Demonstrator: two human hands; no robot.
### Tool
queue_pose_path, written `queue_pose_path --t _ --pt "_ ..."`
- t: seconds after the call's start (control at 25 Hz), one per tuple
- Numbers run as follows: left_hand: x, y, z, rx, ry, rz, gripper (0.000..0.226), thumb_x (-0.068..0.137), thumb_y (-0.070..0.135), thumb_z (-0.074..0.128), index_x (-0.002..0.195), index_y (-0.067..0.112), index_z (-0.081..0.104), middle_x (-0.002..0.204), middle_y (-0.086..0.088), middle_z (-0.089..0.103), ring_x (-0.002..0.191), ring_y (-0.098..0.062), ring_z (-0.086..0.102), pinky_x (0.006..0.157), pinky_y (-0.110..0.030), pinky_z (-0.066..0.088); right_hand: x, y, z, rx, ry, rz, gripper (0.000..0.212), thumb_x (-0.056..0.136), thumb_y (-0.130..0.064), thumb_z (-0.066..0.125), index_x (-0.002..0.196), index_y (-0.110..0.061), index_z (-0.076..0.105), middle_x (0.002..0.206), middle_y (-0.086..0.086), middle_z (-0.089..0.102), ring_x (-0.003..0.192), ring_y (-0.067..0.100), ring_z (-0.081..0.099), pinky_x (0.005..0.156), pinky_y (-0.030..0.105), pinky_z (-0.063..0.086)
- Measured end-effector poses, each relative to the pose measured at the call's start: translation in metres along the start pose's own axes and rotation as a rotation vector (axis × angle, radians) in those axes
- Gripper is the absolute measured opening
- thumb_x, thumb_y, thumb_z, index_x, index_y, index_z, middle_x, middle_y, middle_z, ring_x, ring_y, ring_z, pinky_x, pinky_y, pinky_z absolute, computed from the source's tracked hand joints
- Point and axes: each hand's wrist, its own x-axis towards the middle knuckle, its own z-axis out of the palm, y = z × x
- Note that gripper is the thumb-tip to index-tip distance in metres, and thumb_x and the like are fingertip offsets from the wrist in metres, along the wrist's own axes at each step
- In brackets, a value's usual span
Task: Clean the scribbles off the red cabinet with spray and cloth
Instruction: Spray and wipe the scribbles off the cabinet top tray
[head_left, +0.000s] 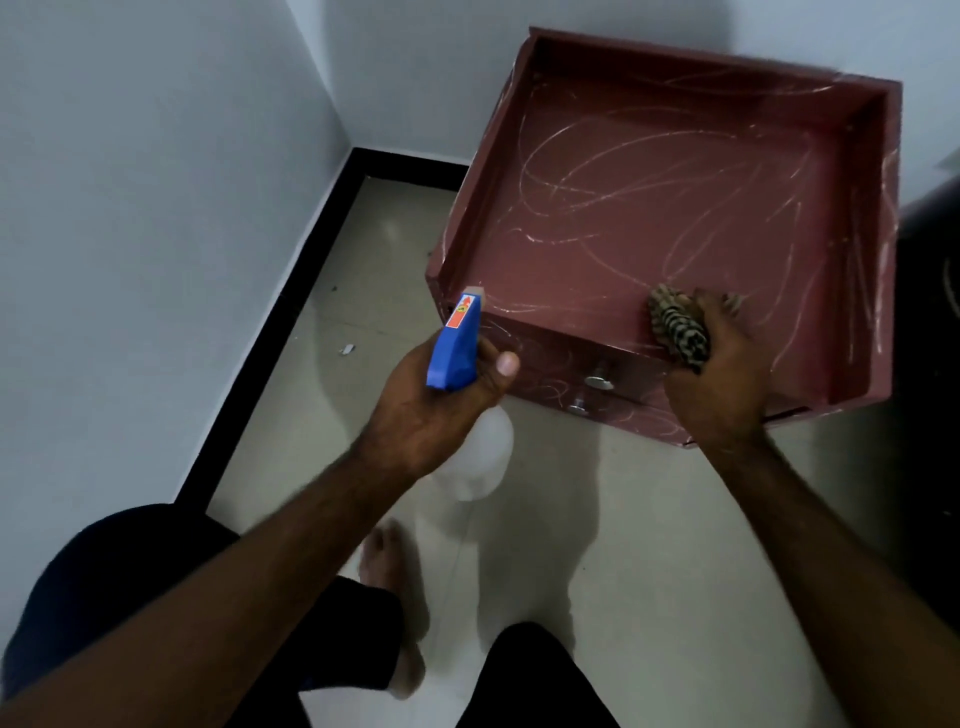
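At far left we see a pale wall meeting a black skirting strip and a light tiled floor with small specks of debris, and below it our dark-clothed knees and one bare foot. Moving right, our left hand is wrapped around a spray bottle with a blue trigger head, its nozzle near the front left corner of the red cabinet. On that cabinet's raised-edged top, which is covered in pale scribbles, our right hand clutches a bunched striped cloth pressed down near the front edge, above two metal drawer knobs.
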Motion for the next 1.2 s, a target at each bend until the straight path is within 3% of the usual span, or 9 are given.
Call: queue_pose_path --t 0.16,0.28,0.4,0.56,0.64,0.76,0.88,1.04,1.2 --pt "0.006 -0.022 -0.008 0.077 -0.003 -0.018 0.037 0.085 0.068 0.063 0.096 0.033 0.062 0.090 -0.004 0.074 0.086 -0.021 0.073 0.080 -0.048 0.062 0.009 0.005 0.003 -0.041 0.008 0.066 0.084 0.068 0.006 0.069 0.146 -0.021 0.058 0.132 0.007 0.069 0.117 0.024 0.065 0.104 0.030 0.050" --pt "0.016 -0.038 -0.012 0.129 -0.041 -0.047 0.044 0.085 0.068 0.062 0.099 0.027 0.064 0.089 0.001 0.074 0.086 -0.019 0.072 0.083 -0.041 0.060 0.011 -0.001 0.014 -0.021 0.110 0.105 0.069 0.082 -0.004 0.075 0.146 -0.022 0.059 0.133 0.002 0.069 0.115 0.015 0.062 0.106 0.027 0.047" --pt "0.030 -0.047 -0.009 0.144 -0.106 -0.063 0.041 0.088 0.064 0.064 0.098 0.024 0.064 0.089 -0.001 0.074 0.087 -0.019 0.073 0.080 -0.035 0.059 0.006 -0.007 0.031 -0.044 0.230 0.071 0.054 0.090 -0.022 0.076 0.142 -0.022 0.062 0.131 0.002 0.070 0.114 0.016 0.063 0.104 0.033 0.052" --pt "0.046 -0.050 -0.004 0.062 -0.111 -0.102 0.036 0.091 0.056 0.065 0.094 0.021 0.063 0.090 -0.007 0.075 0.085 -0.019 0.074 0.071 -0.024 0.056 0.002 -0.013 0.046 -0.082 0.223 0.081 0.068 0.078 -0.010 0.069 0.144 -0.022 0.061 0.131 0.005 0.071 0.119 0.027 0.066 0.106 0.038 0.053" --pt "0.051 -0.051 -0.004 0.036 -0.100 -0.103 0.035 0.091 0.054 0.066 0.094 0.020 0.062 0.091 -0.009 0.075 0.084 -0.020 0.074 0.066 -0.020 0.053 0.001 -0.023 0.052 -0.073 0.187 0.000 0.074 0.071 -0.007 0.063 0.144 -0.019 0.062 0.133 0.007 0.070 0.120 0.028 0.065 0.107 0.041 0.053" --pt "0.057 -0.055 -0.008 0.035 -0.092 -0.135 0.035 0.090 0.056 0.066 0.094 0.021 0.061 0.090 -0.008 0.074 0.085 -0.019 0.074 0.063 -0.020 0.049 -0.005 -0.044 0.070 -0.099 0.066 -0.273 0.073 0.069 -0.002 0.060 0.142 -0.008 0.062 0.138 0.013 0.067 0.127 0.032 0.062 0.111 0.043 0.048" --pt "0.064 -0.060 -0.012 0.064 -0.053 -0.159 0.036 0.088 0.062 0.065 0.093 0.027 0.061 0.087 -0.001 0.074 0.082 -0.015 0.074 0.059 -0.022 0.048 -0.005 -0.060 0.097 -0.194 -0.082 -0.505 0.074 0.070 -0.003 0.066 0.144 -0.006 0.059 0.143 0.018 0.063 0.135 0.037 0.057 0.111 0.057 0.047" --pt "0.071 -0.059 -0.025 0.092 -0.001 -0.178 0.030 0.087 0.065 0.062 0.089 0.035 0.059 0.086 0.005 0.075 0.078 -0.010 0.071 0.058 -0.018 0.045 0.015 -0.081 0.126 -0.212 0.014 -0.538 0.062 0.075 -0.015 0.074 0.136 -0.008 0.066 0.132 0.016 0.070 0.130 0.038 0.060 0.103 0.058 0.049" --pt "0.072 -0.057 -0.038 0.097 -0.004 -0.161 0.027 0.086 0.064 0.061 0.091 0.037 0.059 0.085 0.010 0.074 0.077 -0.007 0.070 0.059 -0.018 0.045 0.019 -0.088 0.127 -0.327 -0.121 -0.589 0.068 0.072 -0.018 0.081 0.137 -0.012 0.065 0.129 0.013 0.071 0.123 0.034 0.063 0.101 0.054 0.047"
